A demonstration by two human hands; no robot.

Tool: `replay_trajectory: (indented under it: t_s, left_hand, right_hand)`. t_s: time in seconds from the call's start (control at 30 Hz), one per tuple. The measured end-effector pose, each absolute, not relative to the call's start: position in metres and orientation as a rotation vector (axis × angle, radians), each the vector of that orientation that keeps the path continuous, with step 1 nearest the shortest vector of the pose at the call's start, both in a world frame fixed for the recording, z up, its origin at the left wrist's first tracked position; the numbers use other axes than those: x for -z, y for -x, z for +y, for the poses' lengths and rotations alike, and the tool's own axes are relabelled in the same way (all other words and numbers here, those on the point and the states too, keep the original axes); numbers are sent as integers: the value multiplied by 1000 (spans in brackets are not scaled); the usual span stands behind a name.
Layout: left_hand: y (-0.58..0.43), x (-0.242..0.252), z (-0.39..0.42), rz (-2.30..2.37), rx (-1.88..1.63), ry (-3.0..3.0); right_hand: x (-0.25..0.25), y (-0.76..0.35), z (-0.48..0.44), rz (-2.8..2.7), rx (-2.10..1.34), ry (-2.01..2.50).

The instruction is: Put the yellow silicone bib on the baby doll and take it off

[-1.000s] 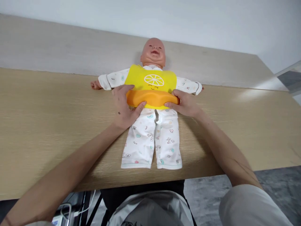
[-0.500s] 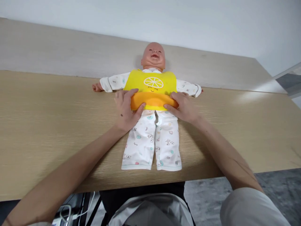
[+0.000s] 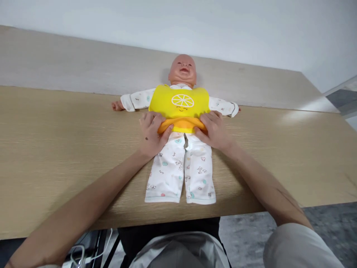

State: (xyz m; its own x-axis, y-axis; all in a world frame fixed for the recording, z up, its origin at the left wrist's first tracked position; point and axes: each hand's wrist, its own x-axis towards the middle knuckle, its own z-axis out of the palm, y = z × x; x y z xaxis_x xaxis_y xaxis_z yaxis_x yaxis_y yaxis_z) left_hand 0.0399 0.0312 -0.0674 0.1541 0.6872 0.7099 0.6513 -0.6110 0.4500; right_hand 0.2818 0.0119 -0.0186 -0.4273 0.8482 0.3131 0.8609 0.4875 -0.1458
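Observation:
A baby doll (image 3: 182, 70) in a white patterned suit lies on its back on the wooden table (image 3: 55, 149), head towards the wall. A yellow bib (image 3: 180, 104) with a lemon-slice print covers its chest, and the bib's orange pocket (image 3: 181, 124) sits at the waist. My left hand (image 3: 152, 134) pinches the left end of the orange pocket, thumb underneath. My right hand (image 3: 214, 130) grips the pocket's right end, fingers curled over it. The doll's legs (image 3: 181, 171) stretch towards me.
A pale wood panel (image 3: 83, 63) rises behind the table below a white wall. Cables (image 3: 83, 253) hang under the table's front edge at the lower left. Grey floor (image 3: 245, 230) shows at the lower right, and my lap is at the bottom.
Both hands have pressed the orange pocket down and flatter against the doll's waist. The view has tilted so the doll sits lower in the picture.

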Motion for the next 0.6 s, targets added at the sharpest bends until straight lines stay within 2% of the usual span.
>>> replay_trajectory:
  t_s: [0.13,0.6]
  left_hand:
    - [-40,69,32,1381,-1488,-2380]
    - [-38,86,34,1340,-1475,-2225]
  right_hand:
    - [20,-280,10,-2375,122,1440]
    - [35,-281,13,-2094,48,1337]
